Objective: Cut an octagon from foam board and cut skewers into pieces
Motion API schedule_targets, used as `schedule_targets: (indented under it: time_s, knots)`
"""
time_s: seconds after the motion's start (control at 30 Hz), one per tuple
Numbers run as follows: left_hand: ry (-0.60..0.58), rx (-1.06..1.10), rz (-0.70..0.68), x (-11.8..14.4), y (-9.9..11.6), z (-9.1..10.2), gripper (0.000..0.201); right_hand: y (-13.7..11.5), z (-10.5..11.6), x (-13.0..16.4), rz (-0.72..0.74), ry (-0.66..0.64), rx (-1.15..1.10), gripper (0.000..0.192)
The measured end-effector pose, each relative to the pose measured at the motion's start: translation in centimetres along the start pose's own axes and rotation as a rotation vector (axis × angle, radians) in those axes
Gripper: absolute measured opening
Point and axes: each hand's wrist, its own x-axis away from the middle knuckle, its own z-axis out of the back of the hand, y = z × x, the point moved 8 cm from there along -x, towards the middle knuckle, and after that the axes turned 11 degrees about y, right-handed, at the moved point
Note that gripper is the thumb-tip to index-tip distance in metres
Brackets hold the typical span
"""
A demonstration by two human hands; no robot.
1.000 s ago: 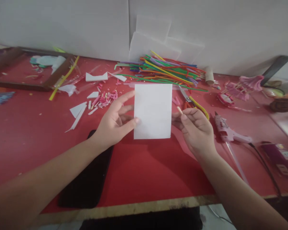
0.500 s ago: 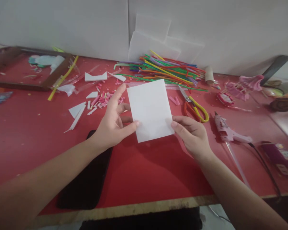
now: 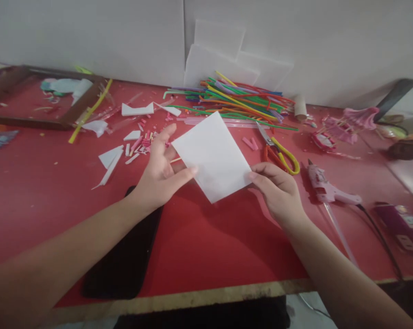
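Between my two hands a white square of paper or thin board [image 3: 213,157] is held above the red table, turned so that one corner points up. My left hand [image 3: 165,171] pinches its left edge with the thumb in front; the fingers behind are partly hidden. A thin pale stick or edge shows between those fingers and the square. My right hand [image 3: 276,185] grips the right corner between thumb and fingers. Scissors [image 3: 278,155] with red and yellow handles lie just beyond my right hand. A black phone-like slab [image 3: 124,260] lies under my left forearm.
Colourful pipe cleaners [image 3: 240,100] lie in a heap at the back, before white sheets [image 3: 220,61] leaning on the wall. White and pink scraps [image 3: 112,160] litter the left. At right are a pink glue gun [image 3: 329,187] with its cord and a pink ruffled craft piece [image 3: 346,128].
The white square has turned anticlockwise, from nearly upright to a diamond stance. Both hands still hold it, and my left hand has shifted slightly left.
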Motion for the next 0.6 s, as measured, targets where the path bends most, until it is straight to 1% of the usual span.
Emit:
schedule_targets:
  time_s: [0.13, 0.2, 0.33, 0.43, 0.5, 0.6]
  knots:
    - [0.109, -0.003, 0.081, -0.5, -0.8, 1.1, 0.06, 0.1, 0.1, -0.1, 0.002, -0.013, -0.031, 0.01]
    - [0.125, -0.022, 0.109, -0.6, -0.9, 1.2, 0.055, 0.1, 0.0, -0.2, 0.002, -0.012, -0.033, 0.011]
    - [0.06, -0.106, 0.108, -0.2, -0.3, 0.6, 0.053, -0.3, 0.1, -0.3, 0.015, 0.019, -0.002, 0.013]
    - [0.007, -0.178, 0.077, 0.1, 0.0, 0.2, 0.048, -0.4, 0.2, -0.4, 0.025, 0.037, 0.049, 0.015]
    - [-0.025, -0.288, 0.021, 0.2, 0.3, 0.0, 0.039, 0.0, 0.2, -0.5, 0.012, 0.029, 0.107, 0.017]
    - [-0.066, -0.532, -0.091, 0.5, 0.7, -0.4, 0.026, 0.7, 0.2, -0.5, 0.0, -0.01, 0.213, 0.026]
